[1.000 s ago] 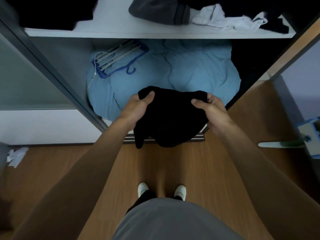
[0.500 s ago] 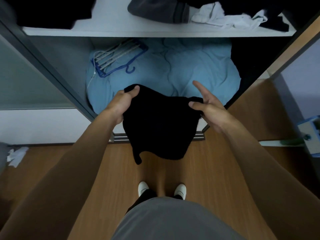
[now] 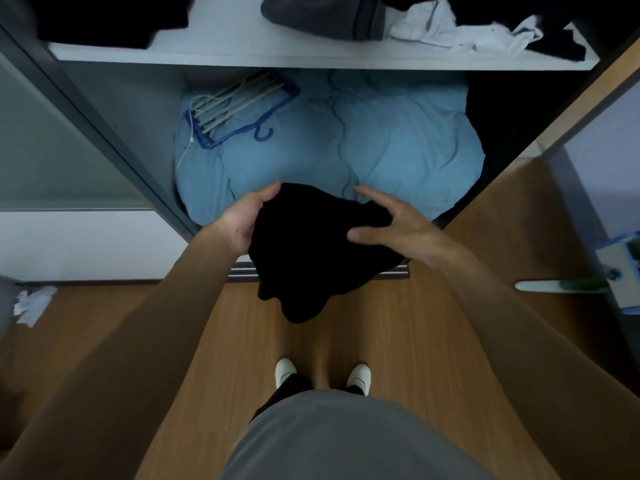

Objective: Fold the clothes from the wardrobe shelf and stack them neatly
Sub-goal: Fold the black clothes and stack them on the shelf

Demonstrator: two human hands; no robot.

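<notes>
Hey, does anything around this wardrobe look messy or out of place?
Yes. Crumpled white scraps lie on the floor at far left. A blue hanger lies flat on the light blue duvet. On the shelf, a white garment and a grey garment sit crumpled, unfolded.

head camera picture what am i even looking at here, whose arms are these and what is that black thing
No machine here: one camera worn on a person's head looks down, so both arms are the wearer's own. The left hand grips a black garment by its edge; the right hand is spread open over the other side, touching or not I cannot tell. Behind, in the wardrobe's lower compartment, lies blue bedding with a blue hanger on it. The shelf above carries loose clothes. Below are the wooden floor and the person's white shoes.
</notes>
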